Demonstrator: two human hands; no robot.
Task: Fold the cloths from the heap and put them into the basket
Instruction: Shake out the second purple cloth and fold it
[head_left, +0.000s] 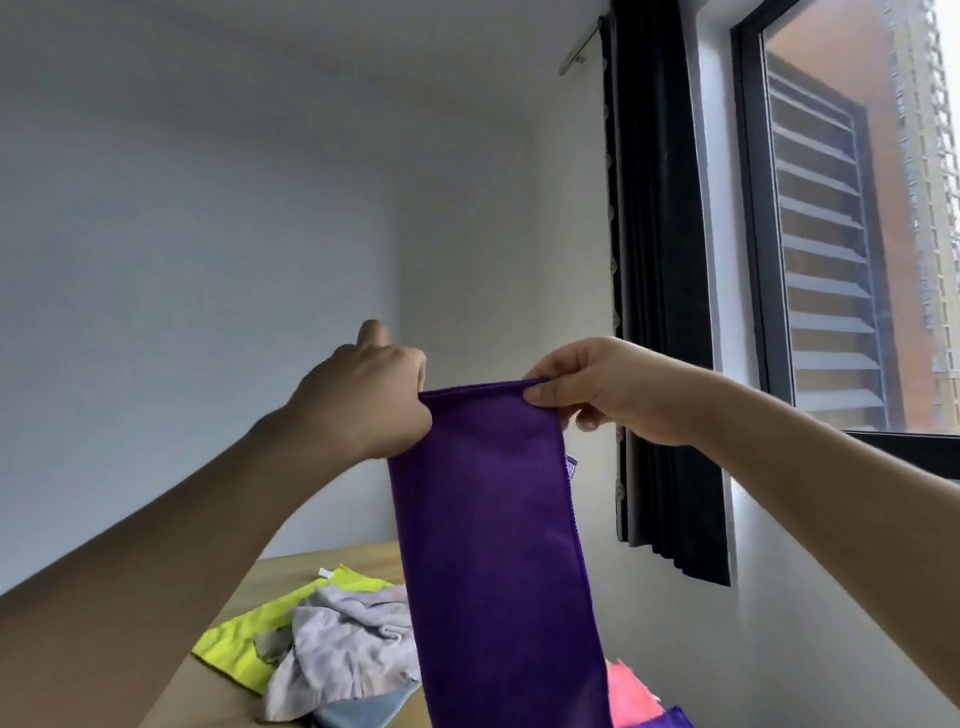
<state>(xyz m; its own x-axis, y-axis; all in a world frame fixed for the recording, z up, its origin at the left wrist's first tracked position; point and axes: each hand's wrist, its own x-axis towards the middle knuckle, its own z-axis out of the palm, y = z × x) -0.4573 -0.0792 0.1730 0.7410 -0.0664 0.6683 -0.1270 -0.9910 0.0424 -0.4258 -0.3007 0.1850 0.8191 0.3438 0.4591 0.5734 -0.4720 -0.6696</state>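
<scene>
A purple cloth (493, 545) hangs in the air in front of me as a long narrow strip, folded lengthwise. My left hand (369, 395) grips its top left corner and my right hand (597, 387) pinches its top right corner between thumb and fingers. Below, on the wooden table (218, 691), lies the heap: a yellow-green cloth (244, 639), a pale grey-pink cloth (343, 644), a light blue cloth (363, 712), a pink cloth (628, 696) and another purple one (670, 719) at the bottom edge. No basket is in view.
A white wall stands behind the table. To the right hang a dark curtain (660, 260) and a window (852, 218) with a dark frame, close to my right forearm.
</scene>
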